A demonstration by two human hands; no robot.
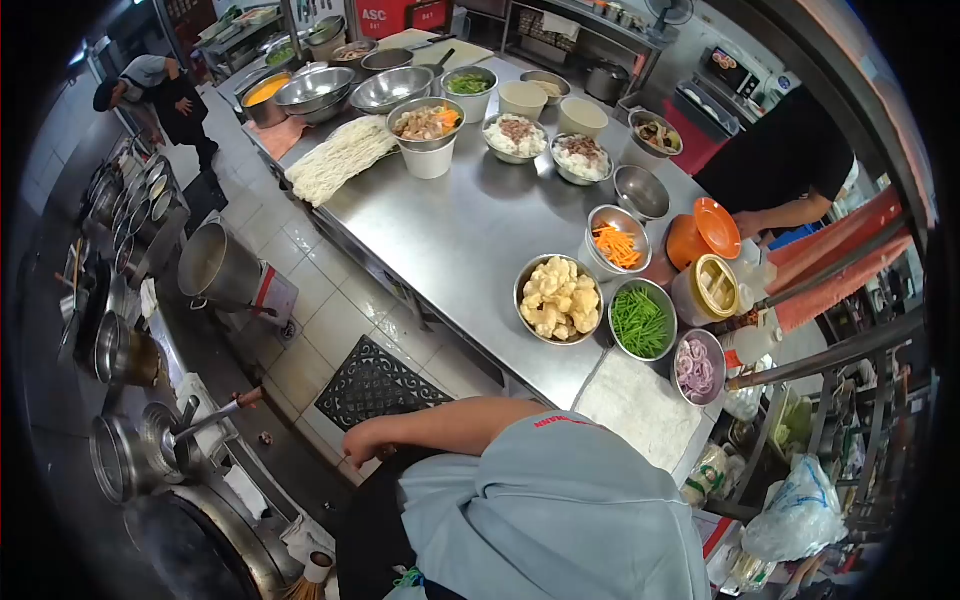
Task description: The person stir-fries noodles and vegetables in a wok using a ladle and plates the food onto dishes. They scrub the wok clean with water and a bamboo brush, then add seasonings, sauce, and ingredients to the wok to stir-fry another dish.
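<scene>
My right hand (369,440) hangs at my side over the floor, apart from the steel table. Its fingers look curled in; whatever they may hold is hidden. Black cloth lies just below it, and my grey sleeve (540,450) fills the bottom middle. My left hand is out of view. To the right of my arm, the table's near end carries bowls of fried yellowish pieces (558,300), cut green vegetables (643,320), carrot strips (617,245) and sliced red onion (697,365). A white cloth (640,408) lies beside them.
On the left, the stove side holds a wok (190,540), a strainer (160,435) and pots. A large pot (215,262) stands beyond. A black mat (375,380) lies on the tiles. Noodles (340,160) and rice bowls (515,137) are farther along. One co-worker (165,95) stands far left, another (780,160) right.
</scene>
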